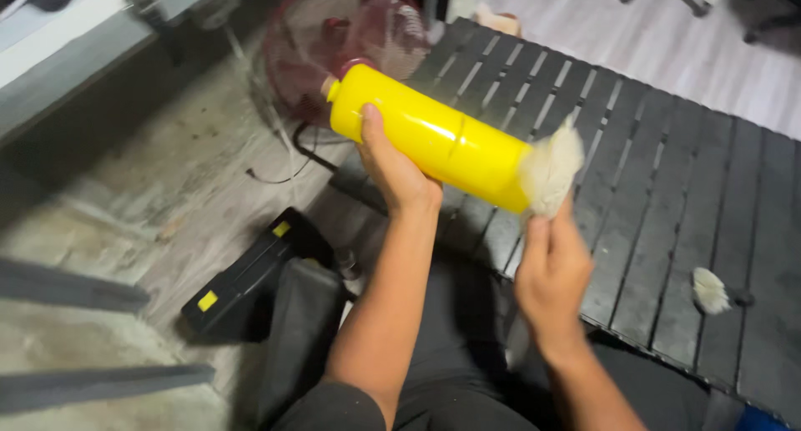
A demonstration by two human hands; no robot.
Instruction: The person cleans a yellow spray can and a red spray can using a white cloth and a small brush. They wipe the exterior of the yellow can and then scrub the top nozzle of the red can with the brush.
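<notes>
My left hand (394, 168) grips a long yellow cylinder-shaped bottle (434, 135) around its middle, holding it tilted with its capped end up and to the left. My right hand (551, 268) presses a fluffy cream-coloured pad (552, 168) against the lower right end of the bottle. Both hands are over the near edge of a black slatted table (667, 189).
A second small fluffy pad (710, 290) lies on the slats at the right. A dark red floor fan (342, 39) stands behind the bottle. A black case with yellow latches (242, 285) lies on the concrete floor at the left.
</notes>
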